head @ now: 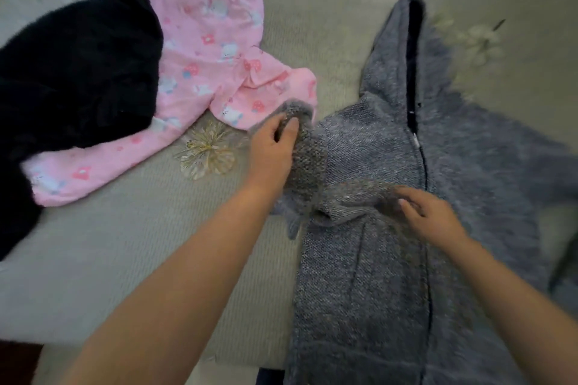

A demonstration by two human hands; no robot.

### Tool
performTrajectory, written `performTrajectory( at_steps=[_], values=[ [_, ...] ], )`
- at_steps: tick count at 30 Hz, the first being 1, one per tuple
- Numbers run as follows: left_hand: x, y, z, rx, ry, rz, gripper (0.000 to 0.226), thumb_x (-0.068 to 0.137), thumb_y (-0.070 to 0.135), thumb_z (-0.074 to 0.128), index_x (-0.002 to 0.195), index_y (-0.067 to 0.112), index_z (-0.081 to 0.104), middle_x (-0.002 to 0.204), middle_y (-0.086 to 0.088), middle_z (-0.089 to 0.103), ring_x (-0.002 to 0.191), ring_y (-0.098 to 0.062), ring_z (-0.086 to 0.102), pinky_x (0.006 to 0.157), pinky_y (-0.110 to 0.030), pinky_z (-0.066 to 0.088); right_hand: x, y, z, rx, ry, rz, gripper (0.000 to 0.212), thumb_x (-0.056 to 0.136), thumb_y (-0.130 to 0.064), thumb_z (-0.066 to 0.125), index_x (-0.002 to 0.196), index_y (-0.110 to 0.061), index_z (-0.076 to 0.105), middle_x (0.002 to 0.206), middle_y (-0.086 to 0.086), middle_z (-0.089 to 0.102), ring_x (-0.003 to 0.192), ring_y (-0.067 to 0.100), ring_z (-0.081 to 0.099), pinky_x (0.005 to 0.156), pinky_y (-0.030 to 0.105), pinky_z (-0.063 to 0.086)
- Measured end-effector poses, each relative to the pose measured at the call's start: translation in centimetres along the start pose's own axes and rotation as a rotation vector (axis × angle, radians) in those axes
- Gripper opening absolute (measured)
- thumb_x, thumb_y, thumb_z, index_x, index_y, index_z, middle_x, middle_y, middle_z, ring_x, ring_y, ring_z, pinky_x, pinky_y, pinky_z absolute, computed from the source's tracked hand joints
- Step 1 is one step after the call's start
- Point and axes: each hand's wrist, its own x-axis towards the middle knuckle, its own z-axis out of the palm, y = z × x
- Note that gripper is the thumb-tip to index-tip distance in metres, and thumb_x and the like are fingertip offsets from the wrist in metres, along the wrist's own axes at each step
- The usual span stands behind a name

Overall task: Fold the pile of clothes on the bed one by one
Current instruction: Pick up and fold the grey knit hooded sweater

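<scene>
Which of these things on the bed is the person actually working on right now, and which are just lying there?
In hand now:
- grey zip-up hooded garment, spread on the bed
- its sleeve, gripped by the left hand
- right hand, fingers resting on the garment's front

Lying about:
- pink printed garment, waiting
- black fluffy garment, partly over the pink one
- flower-patterned bedspread

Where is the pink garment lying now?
In the head view the pink garment lies on the bed at upper left, partly under the black garment, left of the grey jacket.
</scene>
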Motion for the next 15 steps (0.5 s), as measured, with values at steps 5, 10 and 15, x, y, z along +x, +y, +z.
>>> performTrajectory(
  at_steps=[5,10,15],
  values=[
    [-2.8,6.2,14.9,-0.288,-0.950,-0.396,0.038,0.099,0.021,0.037,0.132,0.004,0.041,0.136,-0.012,0.046,0.123,-0.023,0.047,0.090,-0.028,0.045,-7.0,10.2,-4.8,0.117,0.234,0.346,0.021,0.091,-0.004,0.051,0.104,0.008,0.064,0.105,0.025,0.065,0.097,0.036,0.060,0.074,0.022,0.039],
    [-5.9,2.3,17.9,0.120,-0.728,-0.198,0.028,0.097,0.015,0.043,0.120,0.005,0.053,0.121,-0.011,0.057,0.107,-0.020,0.055,0.086,-0.023,0.045,-11.1,16.0,-3.8,0.211,0.270,0.563,0.026,0.093,-0.012,0.050,0.107,0.007,0.061,0.106,0.025,0.064,0.096,0.034,0.058,0.072,0.031,0.036],
    [-6.8,-6.4,11.6,0.842,-0.327,0.173,0.048,0.079,0.002,0.065,0.124,-0.005,0.050,0.119,-0.028,0.050,0.111,-0.041,0.046,0.095,-0.040,0.035,-7.3,14.5,-0.8,0.067,0.198,0.438,0.078,0.079,-0.041,0.067,0.140,-0.008,0.032,0.142,0.018,0.034,0.131,0.032,0.030,0.106,0.045,0.029]
  ],
)
